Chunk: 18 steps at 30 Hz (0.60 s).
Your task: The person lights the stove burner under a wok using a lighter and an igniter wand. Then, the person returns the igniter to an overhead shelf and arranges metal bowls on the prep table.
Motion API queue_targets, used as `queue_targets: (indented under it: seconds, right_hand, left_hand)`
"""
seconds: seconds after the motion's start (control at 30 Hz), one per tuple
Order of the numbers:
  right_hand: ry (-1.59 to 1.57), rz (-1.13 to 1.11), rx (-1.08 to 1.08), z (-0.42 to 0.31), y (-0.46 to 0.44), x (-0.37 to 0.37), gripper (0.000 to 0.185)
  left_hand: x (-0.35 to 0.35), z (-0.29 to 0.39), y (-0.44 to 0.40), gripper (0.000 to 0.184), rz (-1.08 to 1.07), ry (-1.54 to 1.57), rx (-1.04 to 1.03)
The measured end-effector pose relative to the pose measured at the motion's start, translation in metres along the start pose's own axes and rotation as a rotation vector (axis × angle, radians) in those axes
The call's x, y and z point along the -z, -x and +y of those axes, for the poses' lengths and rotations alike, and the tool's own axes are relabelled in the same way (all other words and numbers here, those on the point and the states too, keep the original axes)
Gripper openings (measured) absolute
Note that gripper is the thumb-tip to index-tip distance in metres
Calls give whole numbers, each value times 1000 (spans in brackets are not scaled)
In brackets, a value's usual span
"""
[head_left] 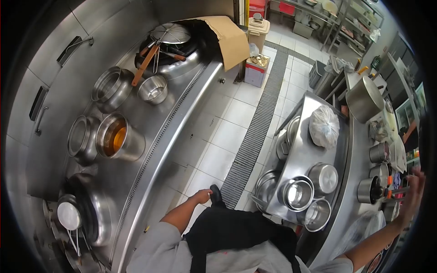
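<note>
Low in front of me, my left hand (201, 196) has its fingers curled together beside my dark shoe (216, 196). A small pale spot shows at its fingertips, too small to name. Out at the far right, my right hand (413, 193) is raised with its fingers stretched out, slightly blurred, and nothing shows in it. It is nearest to the counter's pots, among them a steel pot with dark contents (369, 190). Clear plastic wrapping (364, 232) lies below my right forearm.
On the left steel range stand a pot of orange liquid (119, 136), a small steel bowl (153, 89) and a wok topped by a strainer (170, 34). A steel cart (291, 170) at right carries several pots and a plastic bag (324, 126). A floor drain (259, 118) runs between.
</note>
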State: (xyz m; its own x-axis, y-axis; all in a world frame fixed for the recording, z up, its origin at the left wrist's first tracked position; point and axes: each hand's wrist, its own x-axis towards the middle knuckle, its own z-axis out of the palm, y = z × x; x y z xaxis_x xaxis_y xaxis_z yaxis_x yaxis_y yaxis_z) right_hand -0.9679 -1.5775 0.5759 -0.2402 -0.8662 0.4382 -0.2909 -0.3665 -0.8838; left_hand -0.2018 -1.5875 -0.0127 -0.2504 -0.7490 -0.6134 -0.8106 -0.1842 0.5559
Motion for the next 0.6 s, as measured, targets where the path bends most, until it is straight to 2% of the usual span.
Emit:
queue_targets:
  seconds: [0.03, 0.1, 0.13, 0.27, 0.37, 0.47, 0.6]
  right_hand:
    - [403, -11, 71, -8, -7, -115, 40]
    - [589, -66, 134, -14, -33, -232, 38]
    - [604, -119, 49, -11, -42, -248, 34]
    - [622, -80, 147, 9, -76, -325, 19]
    - [603, -171, 123, 24, -94, -346, 21]
    - [529, -118, 29, 33, -105, -356, 22]
    - [535, -149, -7, 35, -119, -371, 22]
  left_hand:
    - [18, -2, 0, 37, -16, 23, 11]
    - [47, -8, 2, 39, -50, 83, 32]
    - [61, -9, 4, 40, -50, 103, 33]
    - [122, -4, 22, 40, -57, 172, 16]
    - [146, -9, 21, 38, 29, 209, -25]
    - [159, -5, 9, 39, 32, 237, -62]
    - [178, 11, -34, 39, -68, 219, -106]
